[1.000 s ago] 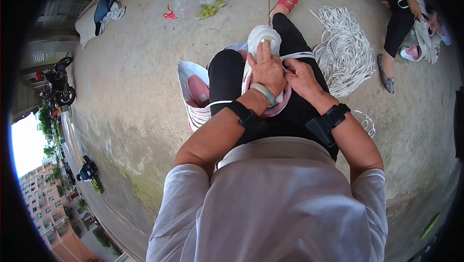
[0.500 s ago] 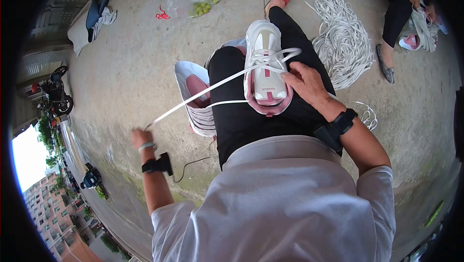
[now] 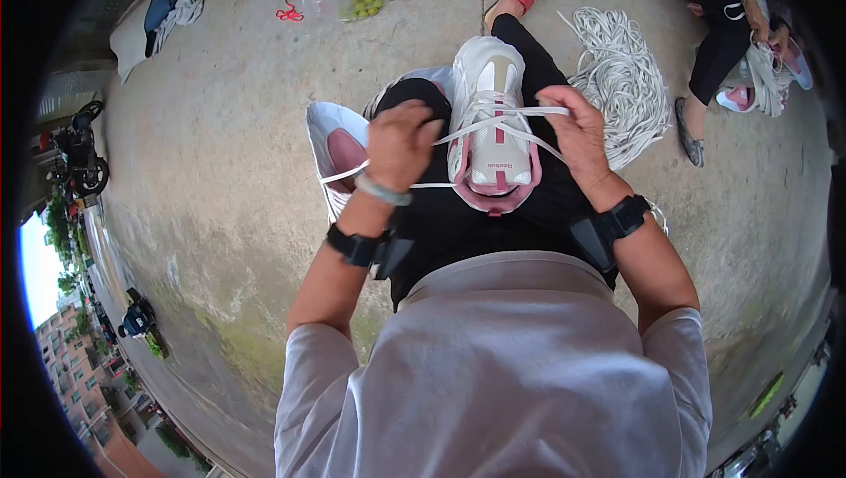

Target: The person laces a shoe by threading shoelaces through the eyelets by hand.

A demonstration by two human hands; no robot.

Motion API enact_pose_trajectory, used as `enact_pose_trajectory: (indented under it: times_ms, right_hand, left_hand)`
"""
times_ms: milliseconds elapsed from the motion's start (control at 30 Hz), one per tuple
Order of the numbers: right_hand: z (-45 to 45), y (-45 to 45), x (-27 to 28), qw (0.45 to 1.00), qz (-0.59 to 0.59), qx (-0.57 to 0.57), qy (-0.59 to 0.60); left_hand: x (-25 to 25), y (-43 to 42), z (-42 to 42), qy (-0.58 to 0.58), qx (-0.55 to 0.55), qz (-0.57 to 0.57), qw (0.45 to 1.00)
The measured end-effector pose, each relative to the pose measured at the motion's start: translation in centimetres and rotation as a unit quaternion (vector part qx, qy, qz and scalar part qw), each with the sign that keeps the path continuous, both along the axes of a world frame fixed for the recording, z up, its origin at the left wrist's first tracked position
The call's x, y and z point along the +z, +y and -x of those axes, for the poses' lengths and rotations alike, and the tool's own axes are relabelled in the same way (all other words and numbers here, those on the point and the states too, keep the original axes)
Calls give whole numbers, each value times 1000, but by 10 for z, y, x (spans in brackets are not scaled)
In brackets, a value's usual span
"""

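A white and pink shoe (image 3: pixel 498 156) rests on my lap, toe pointing away, with white lace (image 3: pixel 493 114) crossed over its tongue. My left hand (image 3: pixel 401 145), blurred and fingers curled, is left of the shoe with a length of lace running to it. On the right, my right hand (image 3: pixel 575 130) pinches a looped part of the lace beside the shoe's upper part. Another lace strand passes from the shoe's collar toward the left, below my left hand. Both wrists wear black bands.
A white-lined shoe piece with a pink insole (image 3: pixel 345 152) is left of my leg. A pile of white laces (image 3: pixel 621 81) lies on the floor at right, near a co-worker's hands (image 3: pixel 758 24) and shoes. A bag of green fruit (image 3: pixel 366 4) lies ahead.
Over the last half second my left hand has come back from the far left to beside the shoe. My right hand has risen slightly and now has a lace loop between its fingers.
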State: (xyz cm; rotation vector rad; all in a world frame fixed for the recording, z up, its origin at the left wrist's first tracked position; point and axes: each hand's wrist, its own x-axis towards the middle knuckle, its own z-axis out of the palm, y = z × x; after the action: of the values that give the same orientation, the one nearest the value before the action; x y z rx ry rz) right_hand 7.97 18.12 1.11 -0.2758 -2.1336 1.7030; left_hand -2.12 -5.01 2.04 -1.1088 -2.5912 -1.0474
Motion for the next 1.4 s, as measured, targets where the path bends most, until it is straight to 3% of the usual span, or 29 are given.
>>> enact_pose_trajectory:
  times_ms: [100,167,267,400,500,600,667,700,800,867,933,1000,1033,1100,1133,1233,1333,1400]
  right_hand:
    - [-16,5,-3,1000,13,-12,1]
    - [-30,4,-4,999,-44,27,-8]
    - [-37,4,-5,997,5,67,-32]
    - [-30,10,12,982,163,71,-60]
    - [-17,10,12,975,196,47,-92]
    - [-6,8,7,970,223,17,-95]
    - [-2,7,-4,985,141,-14,-100]
    - [0,5,-10,985,143,-17,-99]
    - [2,-3,-23,994,50,-71,-61]
    - [0,-8,-25,987,-95,-99,-82]
    - [-3,-6,-24,983,-118,-94,-105]
    - [-11,-4,-17,990,80,-20,-117]
    - [-15,-3,-8,990,79,-21,-115]
    - [-23,1,9,943,314,-29,-107]
    - [-23,1,11,943,315,-29,-107]
    - [-22,3,11,960,274,28,-49]
    - [-14,8,9,993,-34,59,-100]
    - [-13,8,9,986,-84,42,-135]
  left_hand:
    - [8,38,-11,-14,-25,40,999]
    - [15,48,-17,-31,3,171,985]
    - [20,51,-21,-7,4,213,977]
    - [18,50,-19,-54,-16,196,979]
    - [18,47,-14,-60,-63,124,988]
    - [30,41,-3,-152,-109,62,980]
    - [40,32,1,-203,-142,64,967]
    - [48,28,1,-158,-169,55,971]
    - [51,15,-4,-195,-176,78,962]
    - [46,11,-6,-200,-186,78,959]
    - [42,10,-6,-215,-189,45,957]
    - [41,10,-6,-212,-193,39,957]
    - [41,11,-5,-208,-196,32,958]
    - [44,15,-7,-199,-204,20,958]
    - [46,17,-9,-192,-213,9,958]
    - [54,26,-13,-176,-219,2,960]
    - [61,27,-8,-175,-204,40,963]
    - [58,24,-5,-173,-201,48,963]
